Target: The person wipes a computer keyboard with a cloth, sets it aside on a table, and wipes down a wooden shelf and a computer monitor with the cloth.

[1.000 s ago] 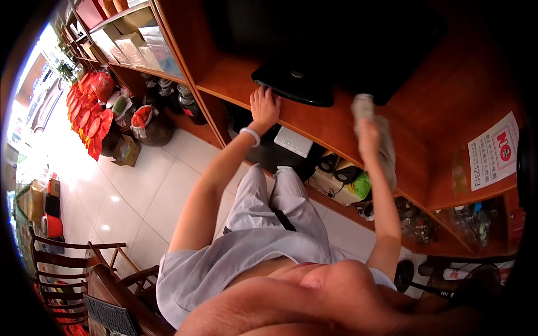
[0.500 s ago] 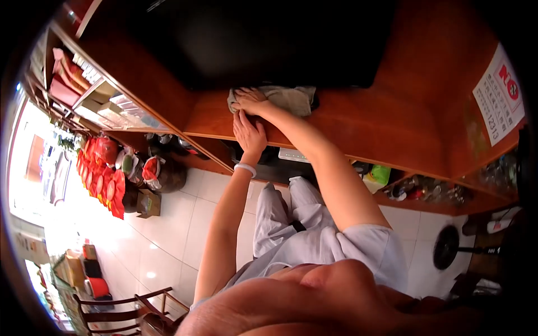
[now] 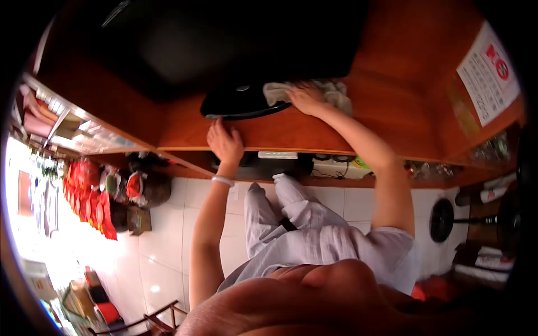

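Note:
My right hand [image 3: 307,99] presses a grey-beige cloth [image 3: 336,96] onto the right end of a glossy black stand [image 3: 238,102]. The stand sits on the reddish-brown wooden shelf [image 3: 314,131], under a large dark screen [image 3: 224,45]. My left hand [image 3: 225,143], with a pale bracelet at the wrist, rests at the shelf's front edge near the stand's left end. Its fingers are somewhat spread and nothing shows in them.
Under the shelf are a white box [image 3: 278,155] with green lights and dark items. A printed notice [image 3: 489,74] hangs on the right panel. Red decorations [image 3: 92,207] and a carton [image 3: 139,220] stand left; a black fan [image 3: 442,220] is at right.
My right hand and the cloth have moved right, away from my left hand, uncovering the black stand. My left hand remains by the shelf edge. The view has shifted slightly.

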{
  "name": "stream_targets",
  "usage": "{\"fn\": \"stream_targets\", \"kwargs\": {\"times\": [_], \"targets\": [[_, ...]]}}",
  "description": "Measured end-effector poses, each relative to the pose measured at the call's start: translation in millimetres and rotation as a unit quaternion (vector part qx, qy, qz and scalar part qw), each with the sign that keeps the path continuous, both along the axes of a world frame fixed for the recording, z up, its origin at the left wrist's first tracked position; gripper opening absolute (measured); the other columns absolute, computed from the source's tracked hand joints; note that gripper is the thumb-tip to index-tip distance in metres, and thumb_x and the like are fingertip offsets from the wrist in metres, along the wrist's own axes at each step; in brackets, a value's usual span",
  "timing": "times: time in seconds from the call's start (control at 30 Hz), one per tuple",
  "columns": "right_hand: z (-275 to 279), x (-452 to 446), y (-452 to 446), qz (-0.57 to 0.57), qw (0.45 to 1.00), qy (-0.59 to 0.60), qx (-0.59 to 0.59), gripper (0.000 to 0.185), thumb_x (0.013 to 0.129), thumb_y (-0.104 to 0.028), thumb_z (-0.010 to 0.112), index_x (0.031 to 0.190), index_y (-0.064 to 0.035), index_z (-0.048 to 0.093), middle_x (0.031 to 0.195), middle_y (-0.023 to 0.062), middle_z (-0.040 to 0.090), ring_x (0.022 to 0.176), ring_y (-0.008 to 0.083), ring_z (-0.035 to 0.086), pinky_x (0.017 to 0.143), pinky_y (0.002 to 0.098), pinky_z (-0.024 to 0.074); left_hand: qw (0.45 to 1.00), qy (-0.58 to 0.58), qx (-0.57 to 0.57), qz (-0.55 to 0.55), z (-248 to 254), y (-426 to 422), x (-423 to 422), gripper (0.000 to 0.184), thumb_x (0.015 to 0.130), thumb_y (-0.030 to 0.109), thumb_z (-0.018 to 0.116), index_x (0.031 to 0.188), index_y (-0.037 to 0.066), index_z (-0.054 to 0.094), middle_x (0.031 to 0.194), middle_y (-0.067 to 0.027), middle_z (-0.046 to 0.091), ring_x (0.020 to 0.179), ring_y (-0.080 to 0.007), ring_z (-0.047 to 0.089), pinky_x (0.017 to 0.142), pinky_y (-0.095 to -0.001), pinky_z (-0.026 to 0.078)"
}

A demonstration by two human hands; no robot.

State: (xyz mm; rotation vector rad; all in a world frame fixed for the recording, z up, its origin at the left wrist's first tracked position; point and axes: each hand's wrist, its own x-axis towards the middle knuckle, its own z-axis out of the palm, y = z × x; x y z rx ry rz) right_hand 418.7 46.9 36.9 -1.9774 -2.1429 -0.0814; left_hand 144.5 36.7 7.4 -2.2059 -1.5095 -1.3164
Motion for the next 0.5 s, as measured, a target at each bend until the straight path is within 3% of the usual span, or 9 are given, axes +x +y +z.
{"fn": "stream_targets", "kwargs": {"times": [0.03, 0.1, 0.13, 0.2, 0.37, 0.5], "targets": [[8, -1, 2, 0.028, 0.999, -0.012, -0.036, 0.041, 0.09, -0.028, 0.031, 0.123, -0.0081, 0.046, 0.126, 0.011, 0.045, 0.116, 0.0273, 0.042, 0.099, 0.0382, 0.0304, 1.0, 0.006, -0.003, -0.002, -2, 2, -2, 0.041, 0.075, 0.017, 0.051, 0.112, 0.001, 0.046, 0.11, -0.0168, 0.05, 0.102, -0.0338, 0.045, 0.09, -0.0416, 0.031], [32, -3, 5, -0.019, 0.986, 0.072, -0.151, 0.04, 0.088, -0.026, 0.032, 0.119, -0.0079, 0.05, 0.126, 0.0098, 0.046, 0.112, 0.0273, 0.044, 0.097, 0.0373, 0.0326, 1.0, 0.013, 0.009, 0.003, -1, 2, -3, 0.038, 0.076, 0.016, 0.05, 0.11, 0.001, 0.048, 0.107, -0.0164, 0.051, 0.1, -0.0336, 0.046, 0.089, -0.041, 0.032], [30, 1, 11, -0.029, 0.985, 0.074, -0.152, 0.04, 0.088, -0.026, 0.032, 0.119, -0.0079, 0.05, 0.126, 0.0098, 0.046, 0.112, 0.0273, 0.044, 0.097, 0.0373, 0.0326, 1.0, 0.018, 0.007, 0.003, 0, 2, -5, 0.037, 0.076, 0.016, 0.049, 0.11, 0.001, 0.048, 0.107, -0.0161, 0.051, 0.1, -0.0332, 0.046, 0.089, -0.0406, 0.032], [15, 9, 24, -0.011, 0.997, 0.033, -0.065, 0.042, 0.089, -0.033, 0.032, 0.121, -0.0099, 0.046, 0.126, 0.0116, 0.044, 0.114, 0.0288, 0.042, 0.095, 0.0378, 0.0347, 1.0, 0.024, -0.002, -0.002, 0, 2, -7, 0.036, 0.077, 0.016, 0.048, 0.109, 0.0, 0.049, 0.106, -0.0162, 0.052, 0.1, -0.0333, 0.046, 0.089, -0.0405, 0.032], [-10, 32, 32, -0.019, 0.996, 0.014, 0.082, 0.046, 0.089, -0.036, 0.031, 0.127, -0.0114, 0.04, 0.131, 0.0122, 0.039, 0.116, 0.03, 0.04, 0.098, 0.0376, 0.0321, 1.0, 0.03, 0.0, -0.004, -3, 4, -10, 0.031, 0.078, 0.015, 0.046, 0.105, 0.0, 0.049, 0.103, -0.016, 0.052, 0.098, -0.0329, 0.047, 0.088, -0.0403, 0.033], [31, 100, -16, -0.136, 0.968, 0.172, -0.122, 0.045, 0.09, -0.035, 0.031, 0.128, -0.0131, 0.039, 0.135, 0.0103, 0.034, 0.122, 0.0284, 0.034, 0.101, 0.0372, 0.028, 0.999, 0.038, -0.007, -0.007, -2, 3, -10, 0.029, 0.079, 0.014, 0.046, 0.104, 0.001, 0.05, 0.104, -0.0153, 0.052, 0.099, -0.0328, 0.046, 0.088, -0.0403, 0.033]]}}
